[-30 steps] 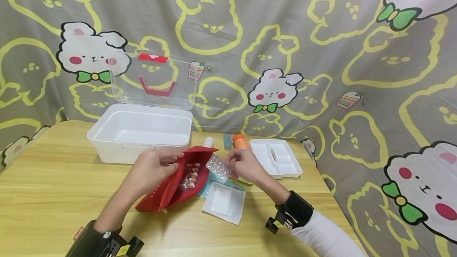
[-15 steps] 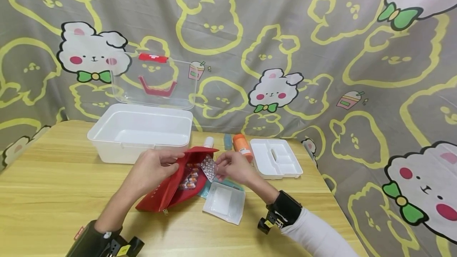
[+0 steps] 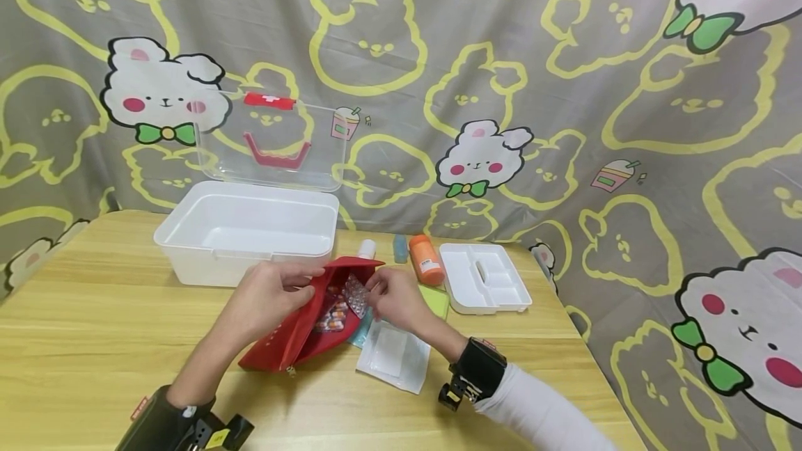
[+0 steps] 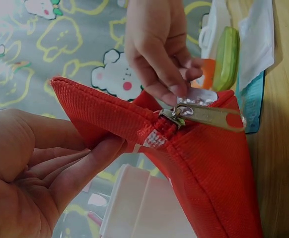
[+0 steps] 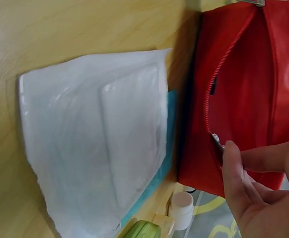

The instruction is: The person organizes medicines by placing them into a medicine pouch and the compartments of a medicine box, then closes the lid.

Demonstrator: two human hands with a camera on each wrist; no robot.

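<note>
A red zip pouch [image 3: 307, 329] lies open on the wooden table [image 3: 94, 339], with capsule strips inside. My left hand [image 3: 269, 294] pinches its upper edge [image 4: 109, 124] and holds the mouth open. My right hand [image 3: 388, 296] pinches a silver blister pack [image 3: 355, 296] and has it halfway into the pouch's mouth. In the right wrist view the red pouch [image 5: 239, 94] gapes and only the blister pack's edge shows at my fingertips [image 5: 231, 151]. The zip pull [image 4: 209, 116] hangs at the pouch's end.
A white sealed packet [image 3: 393, 357] lies on a teal packet just right of the pouch. An open white box [image 3: 244, 232] with a clear lid stands behind. An orange bottle [image 3: 426, 259], a small white bottle [image 3: 365, 249], a green case [image 3: 435, 300] and a white divided tray [image 3: 485, 277] lie to the right.
My right hand has carried the blister pack left from above the white packet into the pouch's mouth. The left hand has kept still on the pouch's edge.
</note>
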